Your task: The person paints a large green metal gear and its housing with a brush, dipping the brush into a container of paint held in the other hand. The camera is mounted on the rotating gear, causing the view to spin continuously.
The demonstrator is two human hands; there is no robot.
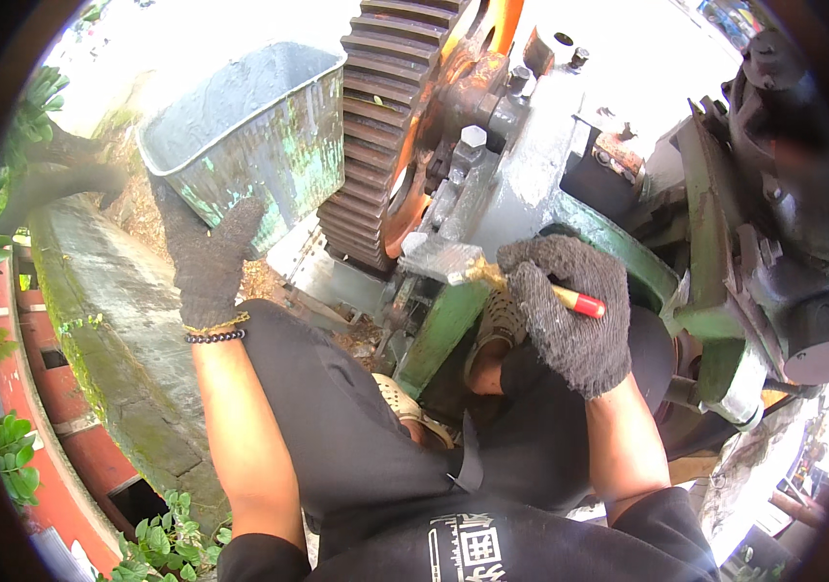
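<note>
Outdoors in bright daylight, a heavy old machine of grey and green painted cast metal (531, 184) fills the upper right, with a mossy concrete kerb (104, 320) and green plants along the left.

A small paintbrush with a red handle tip and brass ferrule (531, 283) lies across the machine's grey ledge just below the gear, its bristles pointing left against the metal. The right hand (569, 310), in a dark grey knitted work glove, is closed in a fist around the brush handle, knuckles up, wrist bent down from a bare forearm that rises from the lower right.

The left hand (209, 267), also in a dark knitted glove, with 2 bracelets at the wrist, reaches up and presses its spread fingers against the lower outer wall of a dented, rectangular grey metal bucket streaked with green paint (259, 126); the fingers are open and flat, gripping nothing.

Just right of the bucket stands a large rusty brown toothed gear wheel with an orange hub (385, 126), close above the brush. The person's black-trousered knees (356, 417) fill the space beneath both arms.
</note>
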